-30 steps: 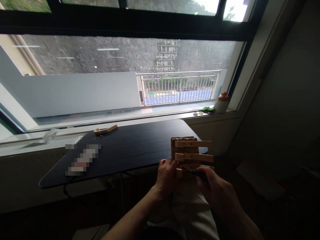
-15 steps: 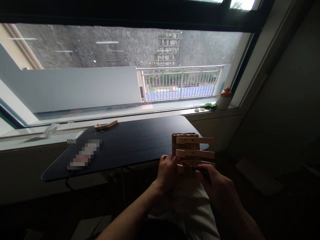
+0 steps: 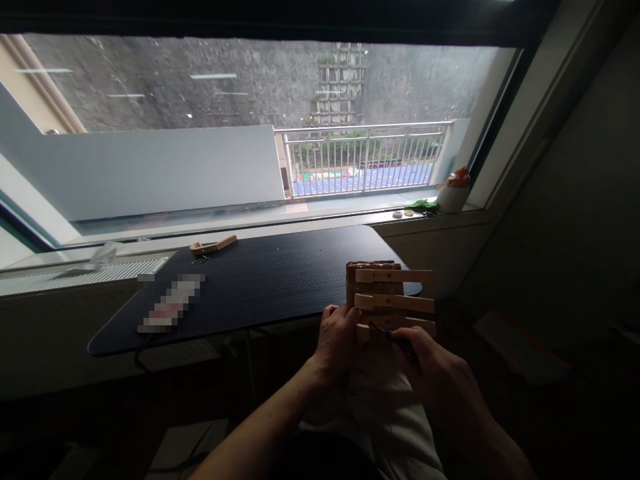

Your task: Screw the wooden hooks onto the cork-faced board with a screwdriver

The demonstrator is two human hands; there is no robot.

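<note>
On my lap rests a brown, rough-textured block (image 3: 379, 282), its near end above my trousers. Several pale wooden strips with hooked ends, such as the wooden hook (image 3: 395, 304), lie across it and stick out to the right. My left hand (image 3: 336, 337) is closed around the left edge of the block by the lower strips; its fingertips are partly hidden. In my right hand (image 3: 434, 353) is a screwdriver with a dark handle (image 3: 401, 341). Its tip points left at the lowest strips, but whether it sits in a screw I cannot tell.
A black folding table (image 3: 280, 273) stands before me under the window. On it lie a loose wooden hook (image 3: 214, 246), small screws (image 3: 200, 261) and a blurred-out packet (image 3: 173, 303). A white bottle with an orange top (image 3: 454, 191) and tape rolls (image 3: 398, 214) stand on the sill.
The view has tilted down slightly, so the window scene sits higher. Both hands keep their hold, and the screwdriver stays at the lower strips with a slight shift in its angle.
</note>
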